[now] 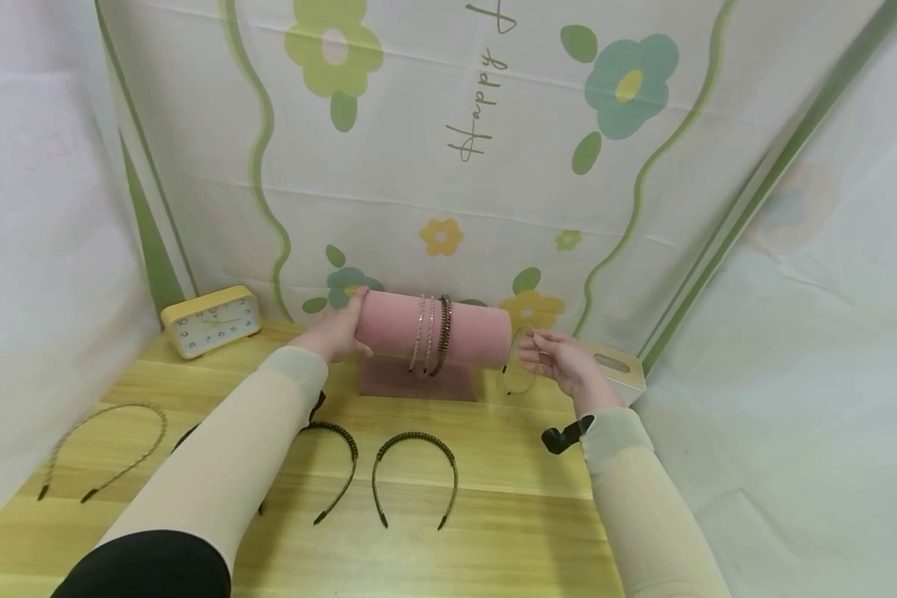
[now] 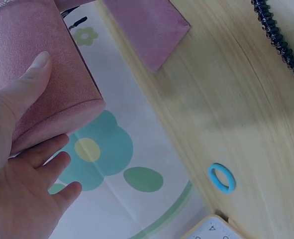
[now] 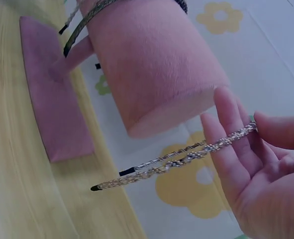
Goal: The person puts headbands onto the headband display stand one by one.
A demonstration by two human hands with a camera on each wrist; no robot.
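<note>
A pink velvet headband stand (image 1: 478,332), a horizontal cylinder on a flat base, stands at the back of the table. Two sparkly thin headbands (image 1: 418,336) and a dark one (image 1: 444,336) hang around its middle. My left hand (image 1: 335,334) holds its left end, the thumb (image 2: 35,82) on the velvet side and several fingers spread past the end. Just off the right end, my right hand (image 1: 568,361) pinches a beaded headband (image 3: 179,162) between thumb and fingers. This headband's dark tips point away from the hand, and it is apart from the cylinder.
Dark headbands (image 1: 416,434) lie on the wooden table in front, one partly behind my left arm. A light twisted headband (image 1: 163,423) lies at left. A yellow clock (image 1: 215,322), a blue ring (image 2: 221,178) and a tissue box (image 1: 616,365) stand or lie around. Printed cloth (image 1: 389,166) walls the back.
</note>
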